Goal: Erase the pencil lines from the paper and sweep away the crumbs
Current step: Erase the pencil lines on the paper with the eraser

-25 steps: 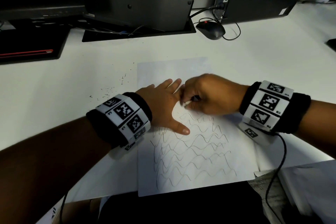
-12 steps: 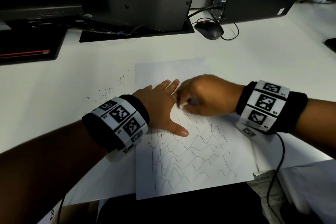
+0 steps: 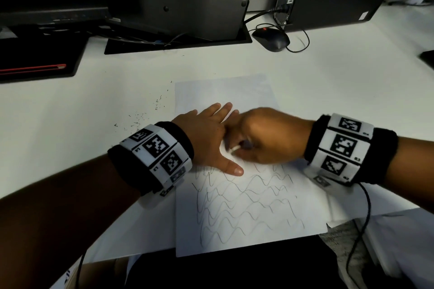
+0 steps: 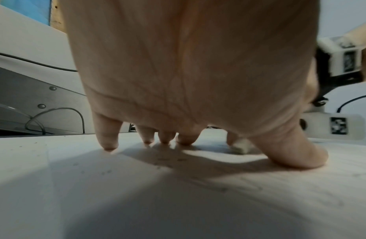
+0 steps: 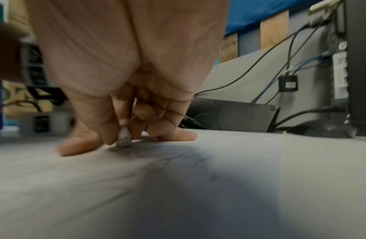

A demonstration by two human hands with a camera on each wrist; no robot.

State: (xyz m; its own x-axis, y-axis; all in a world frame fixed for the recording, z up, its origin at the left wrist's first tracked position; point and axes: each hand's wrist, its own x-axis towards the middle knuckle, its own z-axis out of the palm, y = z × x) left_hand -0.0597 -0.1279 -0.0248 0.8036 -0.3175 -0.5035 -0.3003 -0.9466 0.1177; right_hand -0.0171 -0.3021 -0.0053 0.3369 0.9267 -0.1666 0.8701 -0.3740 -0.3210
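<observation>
Right hand (image 3: 270, 136) pinches eraser (image 5: 123, 137) against paper (image 3: 246, 218). Left hand (image 3: 211, 138) lies flat, fingers straight, pressing paper.

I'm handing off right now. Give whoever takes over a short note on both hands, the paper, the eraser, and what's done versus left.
Left hand: flat, fingers spread, pressing the paper down on the desk.
Right hand: pinches a small white eraser, its tip on the sheet just above the top wavy lines.
Done: the upper part of the paper looks clean; dark crumbs lie on the desk left of the sheet.
Left: several rows of wavy pencil lines cover the lower half; erase them, then sweep the crumbs away.
</observation>
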